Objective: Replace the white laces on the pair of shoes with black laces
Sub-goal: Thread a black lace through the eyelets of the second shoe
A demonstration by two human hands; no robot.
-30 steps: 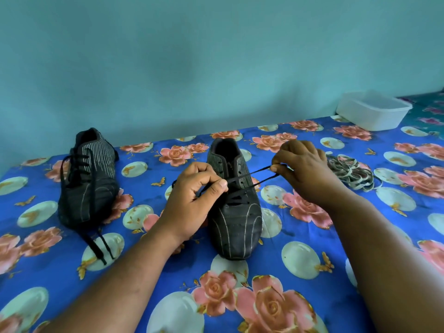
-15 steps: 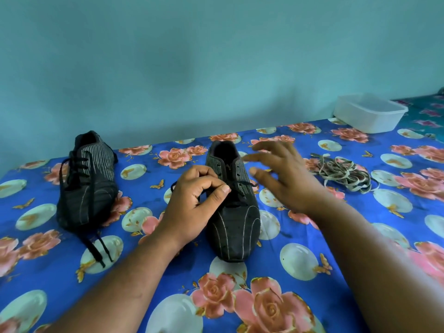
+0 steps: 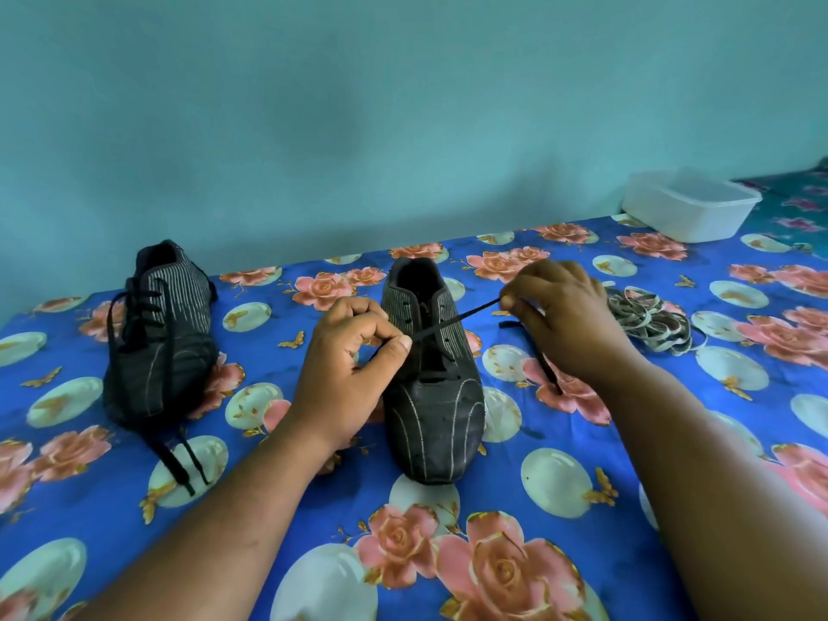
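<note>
Bedsheet point(image 3: 515, 499): blue with pink roses, it lay under everything, nearest below both forearms.
Left hand point(image 3: 345, 374): fingers were curled, with thumb and forefinger pressed together on the black lace point(image 3: 452, 322), pinching it just beside the shoe's left edge.
Right hand point(image 3: 569, 320): fingers were curled, the fingertips pinching the far end of the same lace, raised above the sheet to the right of the shoe.
Lace between the grips: one strand ran taut from the left pinch up to the right pinch, crossing over the eyelets; another black end lay loose on the sheet under the right hand.
Middle shoe point(image 3: 430, 396): black with pale stripes, it sat toe toward the person between the two hands, only its lower eyelets laced.
Left shoe point(image 3: 159, 338): well left of the left-hand grip, it was laced in black, the ends trailing on the sheet.
White laces point(image 3: 649, 320): a loose heap sat just beyond the right hand.
Plastic tub point(image 3: 690, 203): white, it stood farthest off, behind the right-hand grip.
</note>
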